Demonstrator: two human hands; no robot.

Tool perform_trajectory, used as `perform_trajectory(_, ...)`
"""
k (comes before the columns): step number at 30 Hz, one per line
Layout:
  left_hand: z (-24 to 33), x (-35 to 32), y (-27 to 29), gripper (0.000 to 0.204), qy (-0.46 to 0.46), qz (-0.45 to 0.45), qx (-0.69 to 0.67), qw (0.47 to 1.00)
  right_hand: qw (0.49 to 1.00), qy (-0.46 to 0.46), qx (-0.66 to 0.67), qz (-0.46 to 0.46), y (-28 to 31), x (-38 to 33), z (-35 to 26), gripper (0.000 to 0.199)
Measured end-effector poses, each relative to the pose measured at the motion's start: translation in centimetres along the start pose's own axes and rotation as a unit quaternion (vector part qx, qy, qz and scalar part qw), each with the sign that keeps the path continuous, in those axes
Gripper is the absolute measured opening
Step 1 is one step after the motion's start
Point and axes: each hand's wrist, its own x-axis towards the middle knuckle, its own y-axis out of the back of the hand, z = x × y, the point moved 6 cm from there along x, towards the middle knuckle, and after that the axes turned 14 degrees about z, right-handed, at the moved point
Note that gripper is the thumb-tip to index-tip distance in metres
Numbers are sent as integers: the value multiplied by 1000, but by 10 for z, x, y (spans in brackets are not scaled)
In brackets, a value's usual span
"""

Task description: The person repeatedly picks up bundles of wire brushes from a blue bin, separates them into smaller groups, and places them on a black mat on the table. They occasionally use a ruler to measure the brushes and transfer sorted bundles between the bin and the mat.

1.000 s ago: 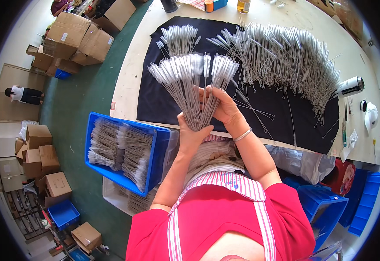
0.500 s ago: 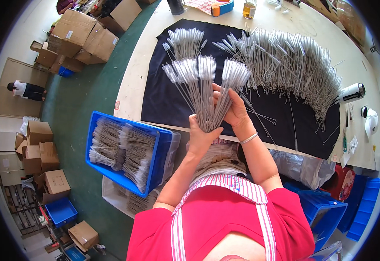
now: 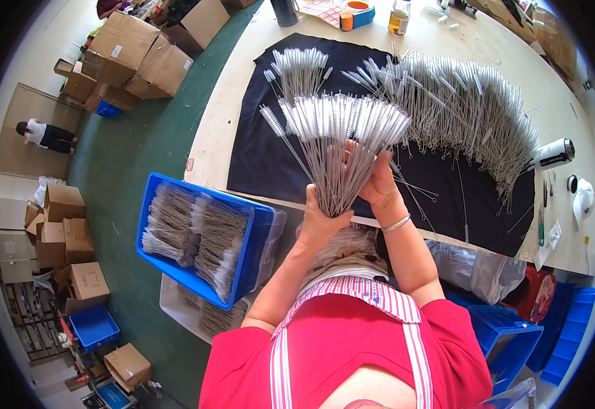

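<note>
A thick bundle of thin wire brushes [image 3: 341, 123] with white bristle heads is fanned out before me, heads pointing away. Around the lower ends of its wires my left hand [image 3: 322, 221] is closed. My right hand [image 3: 381, 183] grips the wires higher up on the right side, some fingers hidden behind them. Beneath lies a black cloth [image 3: 256, 160]. Past the bundle rests a smaller bunch of the same brushes [image 3: 299, 65]. To the right is a large heap of brushes [image 3: 461, 102], with a few loose ones near its edge.
Left of the table, a blue crate [image 3: 244, 255] holds rows of brushes above a whitish bin [image 3: 173, 307]. A tape dispenser [image 3: 357, 19] and a bottle of yellow liquid [image 3: 399, 19] stand at the back. A white can [image 3: 554, 154] lies right. Another person [image 3: 45, 136] is far left.
The separate clumps in my hands have come together into one continuous fan. My right hand has shifted slightly down and right, and the view has moved a little.
</note>
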Motion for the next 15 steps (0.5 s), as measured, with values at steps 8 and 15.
perform_trajectory(8,20,-24,-12,62,147,-107,-171,968,36,-544,836,60,-57,-17,17,59)
perform_trajectory(15,40,-41,-1,74,171,-130,-132,968,-657,-362,642,160,-65,-3,-7,42)
